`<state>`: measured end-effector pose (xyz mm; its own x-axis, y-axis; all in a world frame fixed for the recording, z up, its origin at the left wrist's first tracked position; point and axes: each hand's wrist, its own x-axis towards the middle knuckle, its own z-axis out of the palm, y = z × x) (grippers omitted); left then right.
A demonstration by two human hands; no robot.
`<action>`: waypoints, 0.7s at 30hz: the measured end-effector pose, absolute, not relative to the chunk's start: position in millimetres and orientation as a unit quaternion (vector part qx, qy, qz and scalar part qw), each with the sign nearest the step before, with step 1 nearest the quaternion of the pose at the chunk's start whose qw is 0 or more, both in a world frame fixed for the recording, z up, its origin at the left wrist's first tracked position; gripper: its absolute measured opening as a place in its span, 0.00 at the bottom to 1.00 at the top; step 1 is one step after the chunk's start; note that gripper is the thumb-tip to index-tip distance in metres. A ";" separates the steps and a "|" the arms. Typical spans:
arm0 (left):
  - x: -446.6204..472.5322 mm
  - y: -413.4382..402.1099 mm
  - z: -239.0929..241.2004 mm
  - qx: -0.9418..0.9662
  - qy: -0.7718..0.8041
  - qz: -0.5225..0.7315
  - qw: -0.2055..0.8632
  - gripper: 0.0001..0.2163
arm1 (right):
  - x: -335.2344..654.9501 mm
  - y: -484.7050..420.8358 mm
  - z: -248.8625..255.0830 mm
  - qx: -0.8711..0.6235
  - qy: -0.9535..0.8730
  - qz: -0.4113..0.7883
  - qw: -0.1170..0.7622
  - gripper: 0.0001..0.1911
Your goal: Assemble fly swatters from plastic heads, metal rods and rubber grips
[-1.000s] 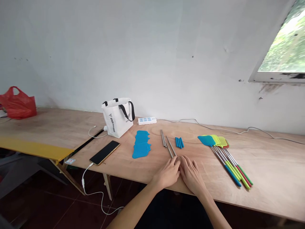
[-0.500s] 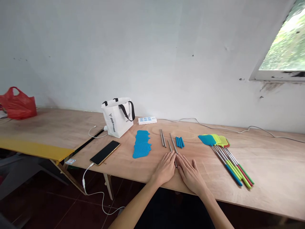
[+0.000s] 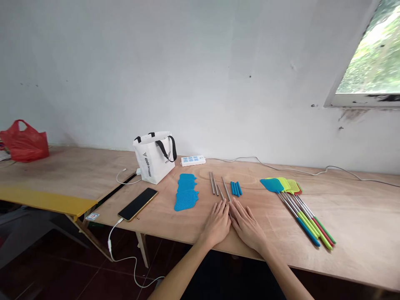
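My left hand [image 3: 218,223] lies flat on the table near its front edge, palm down, fingers pointing forward. Beside it, almost touching, my right hand [image 3: 248,227] rests flat as well. Thin metal rods stick out from under the fingertips: a shorter rod [image 3: 220,192] by the left fingers and a longer rod [image 3: 226,189] by the right; their near ends are partly hidden. Further off lie more metal rods [image 3: 213,183], several blue handle grips [image 3: 236,188] in a row, and overlapping blue fly swatter heads [image 3: 186,192] to the left.
Several fly swatters [image 3: 300,212] in blue, yellow-green, red and green lie at right. Left of the parts are a phone [image 3: 138,203] on a charging cable and a white bag [image 3: 155,162]. A power strip [image 3: 193,160] stands by the wall; a red bag [image 3: 26,143] sits far left.
The rods at my fingertips have shifted slightly left. My right hand has moved a little left too, and both hands stay flat. The view has tilted up slightly.
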<state>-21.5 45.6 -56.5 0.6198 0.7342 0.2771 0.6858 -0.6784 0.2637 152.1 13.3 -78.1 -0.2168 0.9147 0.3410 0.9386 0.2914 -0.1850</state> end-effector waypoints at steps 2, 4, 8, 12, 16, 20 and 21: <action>-21.6 46.1 -58.1 0.893 0.403 0.186 0.069 0.26 | 151.7 21.5 -79.8 -0.585 -0.791 -0.023 0.178 0.30; -22.1 45.7 -58.6 0.891 0.406 0.192 0.073 0.26 | 152.9 24.0 -78.1 -0.572 -0.800 -0.012 0.180 0.29; -23.3 43.2 -55.2 0.890 0.404 0.195 0.085 0.27 | 158.1 10.1 -70.2 -0.547 -0.803 -0.001 0.235 0.25; -23.8 41.1 -49.3 0.901 0.374 0.194 0.099 0.26 | 159.9 -5.2 -65.5 -0.540 -0.793 0.009 0.283 0.22; -24.1 40.3 -43.8 0.886 0.380 0.242 0.110 0.19 | 157.8 -5.8 -64.7 -0.527 -0.798 0.034 0.290 0.25; -26.1 38.7 -40.2 0.872 0.375 0.280 0.141 0.14 | 160.3 -5.8 -61.3 -0.523 -0.784 0.103 0.318 0.24; -26.5 38.5 -40.1 0.871 0.368 0.286 0.156 0.14 | 161.7 -6.6 -59.8 -0.524 -0.775 0.125 0.330 0.24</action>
<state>-26.5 38.5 -40.1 0.5654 0.7301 0.3838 0.5514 -0.6806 0.4824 161.7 -6.6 -59.8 -0.2338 0.8947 0.3807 0.7300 0.4201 -0.5390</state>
